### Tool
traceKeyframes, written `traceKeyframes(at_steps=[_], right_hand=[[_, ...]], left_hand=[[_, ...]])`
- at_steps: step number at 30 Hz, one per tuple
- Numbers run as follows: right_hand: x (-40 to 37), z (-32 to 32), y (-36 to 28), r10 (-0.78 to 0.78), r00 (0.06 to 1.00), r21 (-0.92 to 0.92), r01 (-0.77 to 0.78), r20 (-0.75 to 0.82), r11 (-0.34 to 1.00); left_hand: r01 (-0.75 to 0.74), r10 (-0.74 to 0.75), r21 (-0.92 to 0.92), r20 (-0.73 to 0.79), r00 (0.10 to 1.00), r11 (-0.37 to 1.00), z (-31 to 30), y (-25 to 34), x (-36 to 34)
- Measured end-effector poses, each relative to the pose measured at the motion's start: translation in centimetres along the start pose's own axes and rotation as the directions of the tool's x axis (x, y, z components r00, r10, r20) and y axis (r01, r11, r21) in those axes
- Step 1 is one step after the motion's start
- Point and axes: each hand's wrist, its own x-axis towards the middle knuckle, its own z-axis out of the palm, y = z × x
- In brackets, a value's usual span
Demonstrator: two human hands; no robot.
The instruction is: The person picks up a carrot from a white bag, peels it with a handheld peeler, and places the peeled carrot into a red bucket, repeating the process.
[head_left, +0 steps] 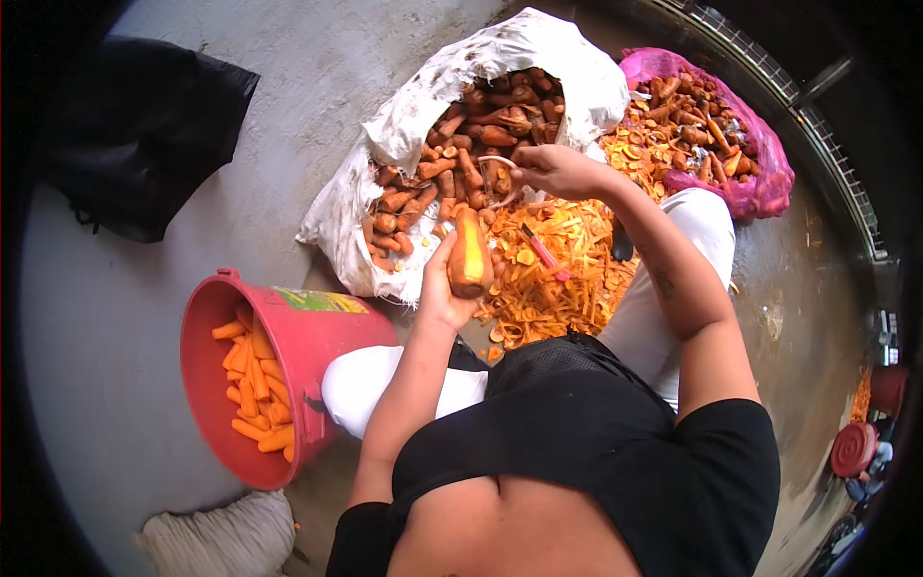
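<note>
My left hand (447, 288) is wrapped round a large carrot (470, 255) that is partly peeled, with a bright orange strip along its upper side. To its upper right, my right hand (553, 173) grips a pale, thin-framed peeler (500, 163), held apart from the carrot. Behind both hands a torn white sack (404, 125) lies open with many unpeeled carrots (500, 120) spilling out. Orange peelings (567, 231) are heaped below my right hand, and a knife with a red handle (546, 255) rests on them.
A red bucket (332, 337) of peeled carrots (255, 385) lies tilted at the left. A pink sack (764, 178) of carrots and scraps stands at upper right. Black plastic (144, 135) lies upper left, a pale sack (226, 539) lower left. A red lid (853, 449) shows far right.
</note>
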Motion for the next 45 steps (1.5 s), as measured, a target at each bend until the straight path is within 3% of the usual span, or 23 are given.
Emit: traceKeyframes(at_steps=[1, 4, 5, 11, 14, 15, 18, 20, 28, 33, 40, 42, 43, 44, 45], right_hand=[[0.0, -0.1, -0.1, -0.005, 0.993, 0.142, -0.012, 0.121, 0.99], [-0.9, -0.8, -1.9, -0.274, 0.961, -0.169, 0.277, 0.043, 0.946], [-1.1, -1.1, -2.3, -0.324, 0.946, -0.282, 0.311, -0.001, 0.908], [-1.5, -0.2, -3.2, -0.323, 0.939, -0.327, 0.269, -0.12, 0.906], [-0.9, 1.3, -2.3, -0.237, 0.935, -0.316, 0.148, -0.264, 0.937], [-1.0, 1.8, -2.6, -0.317, 0.881, -0.34, 0.195, -0.352, 0.92], [-1.8, 2.5, -3.7, -0.443, 0.858, -0.413, 0.316, -0.259, 0.854], [-1.6, 4.0, -3.6, -0.513, 0.804, -0.347, 0.409, -0.299, 0.844], [-1.6, 4.5, -4.6, -0.596, 0.747, -0.43, 0.454, -0.294, 0.78], [-1.4, 4.5, -4.6, -0.578, 0.769, -0.4, 0.455, -0.273, 0.795], [-0.8, 5.3, -3.6, -0.478, 0.815, -0.234, 0.421, -0.326, 0.877], [-0.5, 3.6, -2.5, -0.418, 0.827, -0.315, 0.31, -0.376, 0.897], [0.0, 2.4, -1.4, -0.345, 0.872, -0.344, 0.225, -0.346, 0.912], [0.5, 1.2, -0.4, -0.2, 0.931, -0.323, 0.095, -0.307, 0.942], [1.0, 0.5, 1.3, -0.319, 0.878, -0.499, 0.109, -0.358, 0.86]], left_hand=[[-0.005, 0.005, -0.005, -0.009, 1.0, 1.0, -0.4, 0.0, 0.3], [-0.017, 0.018, 0.01, -0.072, 0.997, 1.0, 0.0, 0.0, 0.1], [-0.018, 0.02, 0.022, -0.092, 0.996, 1.0, 0.4, -0.1, -0.1], [0.032, -0.032, -0.005, -0.105, 0.994, 0.999, -0.4, -0.2, 0.6], [0.061, -0.061, -0.003, -0.057, 0.996, 0.998, -0.7, -0.3, 0.9], [0.075, -0.075, -0.003, -0.038, 0.996, 0.997, -0.7, -0.4, 1.0], [0.047, -0.045, 0.018, -0.073, 0.996, 0.999, -0.3, -0.8, 1.4], [0.079, -0.08, -0.011, -0.088, 0.993, 0.997, -0.9, -1.0, 1.7], [0.108, -0.113, -0.066, -0.075, 0.991, 0.992, -2.3, -1.6, 2.8], [0.058, -0.059, -0.016, -0.061, 0.996, 0.998, -0.4, -1.3, 1.3], [-0.05, 0.041, 0.081, 0.108, 0.993, 0.995, 1.2, -1.1, 0.0], [-0.128, 0.109, 0.191, 0.108, 0.988, 0.973, 2.1, -1.1, -1.1], [-0.04, 0.049, 0.219, -0.036, 0.998, 0.975, 1.7, -1.1, -1.6], [-0.02, 0.017, 0.23, 0.014, 1.0, 0.973, 1.7, -1.0, -1.8], [-0.002, -0.014, 0.242, 0.065, 0.998, 0.97, 1.7, -0.7, -2.1]])
